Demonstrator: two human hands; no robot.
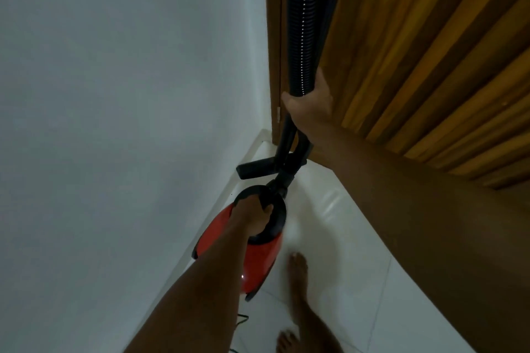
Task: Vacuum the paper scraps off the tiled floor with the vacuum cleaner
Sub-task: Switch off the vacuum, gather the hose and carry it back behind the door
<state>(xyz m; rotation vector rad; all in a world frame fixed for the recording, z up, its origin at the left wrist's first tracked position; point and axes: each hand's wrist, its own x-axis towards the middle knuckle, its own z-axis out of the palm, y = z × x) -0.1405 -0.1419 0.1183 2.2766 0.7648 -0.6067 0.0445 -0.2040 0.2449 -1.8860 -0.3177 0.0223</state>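
1. The tiled floor [329, 238], from centre toward 5 o'clock, shows no paper scraps; whether any lie out of view, I cannot tell.
2. The red vacuum cleaner [258, 261], just below centre, appears carried, so suction work looks not yet underway.
3. The right hand [311, 106], at 1 o'clock, is wrapped around the black hose [304, 37].
4. The left hand [253, 213] is closed on the canister's handle.
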